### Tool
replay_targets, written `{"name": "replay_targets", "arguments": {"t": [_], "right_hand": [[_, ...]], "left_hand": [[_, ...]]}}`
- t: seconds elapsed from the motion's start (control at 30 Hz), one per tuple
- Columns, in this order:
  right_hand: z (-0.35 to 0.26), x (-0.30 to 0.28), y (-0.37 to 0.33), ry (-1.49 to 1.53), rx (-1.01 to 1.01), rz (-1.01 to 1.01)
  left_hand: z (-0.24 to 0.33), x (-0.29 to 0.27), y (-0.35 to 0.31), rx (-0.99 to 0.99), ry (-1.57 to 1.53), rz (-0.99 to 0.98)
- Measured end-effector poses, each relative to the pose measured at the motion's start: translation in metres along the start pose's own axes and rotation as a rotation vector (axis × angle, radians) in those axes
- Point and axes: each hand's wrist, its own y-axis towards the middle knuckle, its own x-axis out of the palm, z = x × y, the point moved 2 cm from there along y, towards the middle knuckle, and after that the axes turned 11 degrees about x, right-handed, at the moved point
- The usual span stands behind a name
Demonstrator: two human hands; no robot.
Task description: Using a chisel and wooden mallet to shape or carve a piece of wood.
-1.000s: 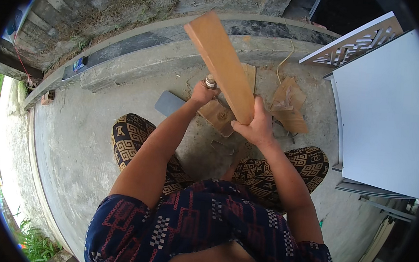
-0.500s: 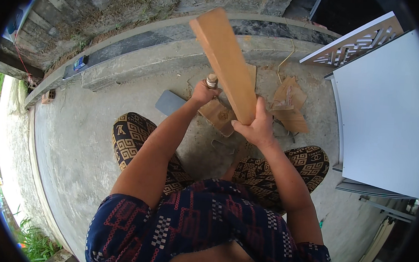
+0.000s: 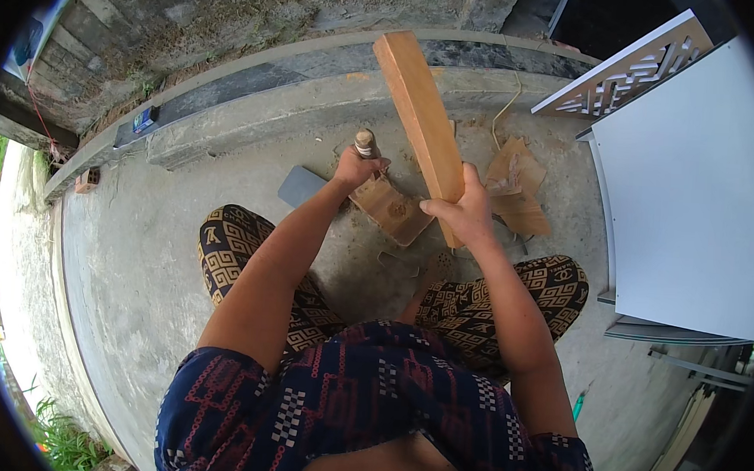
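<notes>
My right hand (image 3: 467, 208) is closed round the lower end of a long squared wooden block (image 3: 423, 117), which tilts up and away to the left. My left hand (image 3: 360, 167) grips an upright chisel (image 3: 365, 141) by its round wooden handle with a pale band; its blade is hidden below my fist. Just beyond my feet a brown piece of wood (image 3: 379, 205) with a round, darker patch lies on the concrete, beneath my left hand. Whether the chisel touches it, I cannot tell. The block is apart from the chisel's top.
Brown flat scraps (image 3: 522, 197) lie at the right, a grey flat piece (image 3: 304, 186) at the left. A concrete step (image 3: 228, 123) curves across the back, with a small blue box (image 3: 144, 118) on it. A large white panel (image 3: 690, 203) stands at the right, beside a cut-out lattice panel (image 3: 637, 74).
The wooden block has come down and swung slightly, its far end moving right and lower. My left hand with the chisel has shifted a little to the left.
</notes>
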Motion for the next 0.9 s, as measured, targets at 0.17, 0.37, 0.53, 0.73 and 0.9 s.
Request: {"name": "replay_targets", "arguments": {"t": [0.17,0.37,0.53,0.73,0.9], "right_hand": [[0.001,0.004,-0.003,-0.053,-0.027,-0.015],[-0.017,0.007,-0.018,0.009,-0.268,0.068],[-0.001,0.012,-0.008,-0.393,-0.158,0.000],[-0.003,0.017,-0.006,-0.447,-0.083,-0.068],[-0.020,0.016,-0.016,-0.178,-0.255,0.019]], "left_hand": [[-0.017,0.001,-0.002,0.019,-0.063,-0.087],[-0.037,0.000,0.005,-0.046,-0.062,-0.037],[-0.027,0.006,0.005,0.015,-0.033,-0.002],[-0.036,-0.003,0.006,-0.055,-0.109,-0.028],[-0.034,0.001,0.008,-0.014,0.036,0.003]]}}
